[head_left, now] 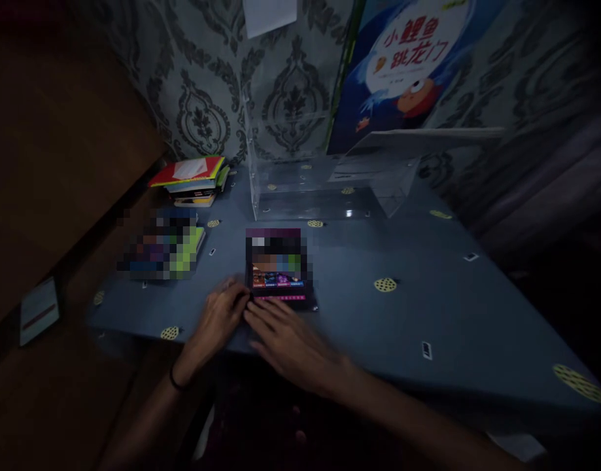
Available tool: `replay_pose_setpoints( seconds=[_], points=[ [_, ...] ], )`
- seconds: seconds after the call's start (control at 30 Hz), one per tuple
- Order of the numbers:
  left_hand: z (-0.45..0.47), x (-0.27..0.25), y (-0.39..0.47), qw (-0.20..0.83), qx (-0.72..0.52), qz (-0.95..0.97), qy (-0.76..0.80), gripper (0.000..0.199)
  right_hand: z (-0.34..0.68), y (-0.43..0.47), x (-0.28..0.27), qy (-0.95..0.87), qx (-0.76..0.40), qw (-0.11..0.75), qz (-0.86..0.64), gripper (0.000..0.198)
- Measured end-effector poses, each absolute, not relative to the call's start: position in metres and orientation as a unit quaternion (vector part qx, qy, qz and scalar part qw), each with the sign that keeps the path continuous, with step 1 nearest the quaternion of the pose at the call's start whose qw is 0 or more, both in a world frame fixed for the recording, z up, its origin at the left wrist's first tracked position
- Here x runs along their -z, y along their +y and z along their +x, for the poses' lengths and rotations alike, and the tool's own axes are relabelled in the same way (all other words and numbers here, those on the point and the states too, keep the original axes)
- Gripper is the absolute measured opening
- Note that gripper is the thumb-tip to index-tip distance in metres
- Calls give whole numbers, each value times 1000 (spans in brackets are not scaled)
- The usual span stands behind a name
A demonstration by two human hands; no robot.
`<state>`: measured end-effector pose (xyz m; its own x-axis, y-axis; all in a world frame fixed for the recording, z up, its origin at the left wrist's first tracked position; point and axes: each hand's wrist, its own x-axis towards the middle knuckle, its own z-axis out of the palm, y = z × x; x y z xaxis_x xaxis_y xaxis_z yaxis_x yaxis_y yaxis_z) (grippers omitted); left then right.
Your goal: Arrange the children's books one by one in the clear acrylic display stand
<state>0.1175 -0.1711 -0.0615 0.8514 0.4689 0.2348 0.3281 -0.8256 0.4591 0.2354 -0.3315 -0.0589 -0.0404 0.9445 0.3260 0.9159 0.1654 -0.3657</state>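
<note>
A book (280,282) with a dark, colourful cover lies flat near the table's front edge; part of its cover is blurred out. At its lower left corner, my left hand (220,313) has its fingers bent and brought together on the book's edge. My right hand (285,340) rests along the lower edge, fingers stretched out side by side over the cover. The fingertips of both hands nearly meet at that corner. What lies under them is hidden. A shiny bit, like clear film, sticks out by the lower right corner.
Left of the book lie more books (187,252), partly blurred out. Behind them is a stack of books (195,180). A clear acrylic stand (254,190) is at the back, near a large picture book (403,72) against the wall. The blue tablecloth (359,333) has yellow prints.
</note>
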Motion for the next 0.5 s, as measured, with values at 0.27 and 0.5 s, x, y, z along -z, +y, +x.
replay_pose_setpoints(
  seconds=[0.27, 0.5],
  points=[
    [118, 66, -170, 214, -188, 936, 205, 14, 248, -353, 82, -694, -51, 252, -672, 51],
    [119, 65, -167, 172, -185, 950, 182, 14, 269, -387, 96, -634, -6, 289, -717, 49]
  ],
)
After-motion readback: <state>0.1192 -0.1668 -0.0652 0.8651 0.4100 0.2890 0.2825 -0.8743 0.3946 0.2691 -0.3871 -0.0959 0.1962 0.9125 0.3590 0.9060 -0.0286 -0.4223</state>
